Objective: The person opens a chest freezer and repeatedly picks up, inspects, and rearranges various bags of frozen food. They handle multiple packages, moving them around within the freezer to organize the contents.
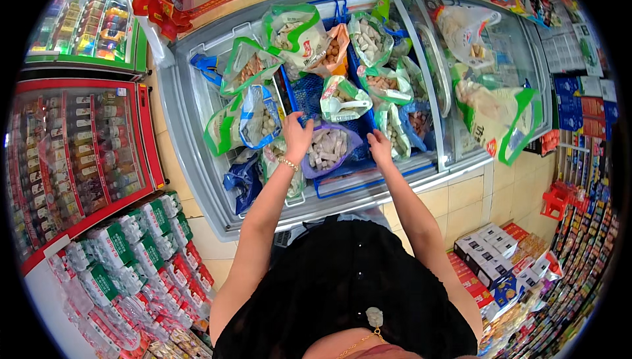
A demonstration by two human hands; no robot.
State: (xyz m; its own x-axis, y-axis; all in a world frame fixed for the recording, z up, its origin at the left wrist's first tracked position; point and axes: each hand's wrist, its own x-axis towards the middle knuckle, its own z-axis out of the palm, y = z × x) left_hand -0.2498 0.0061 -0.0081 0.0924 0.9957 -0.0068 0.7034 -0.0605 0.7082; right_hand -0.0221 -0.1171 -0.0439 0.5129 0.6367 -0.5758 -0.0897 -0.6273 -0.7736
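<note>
A blue wire basket (308, 93) lined with mesh sits in an open chest freezer (182, 107). My left hand (297, 137) is at the basket's left rim, thumb and fingers partly bent around it. On the opposite rim, my right hand (380, 147) curls its fingers, their tips partly hidden. Between my hands lies an open purple bag (355, 144) of pale frozen pieces (327, 148). Just beyond it, a white plastic scoop (345, 105) rests in a green-and-white bag (328, 95). An orange bag (340, 65) of round brown balls stands farther back.
Left of the basket are several opened food bags, one blue-edged (259, 117). More bags, one with pinkish pieces (382, 82), lie right. A sliding glass lid (474, 127) carries two bags. Wrapped bottle packs (118, 255) stand on my left, stacked cartons (486, 255) on my right.
</note>
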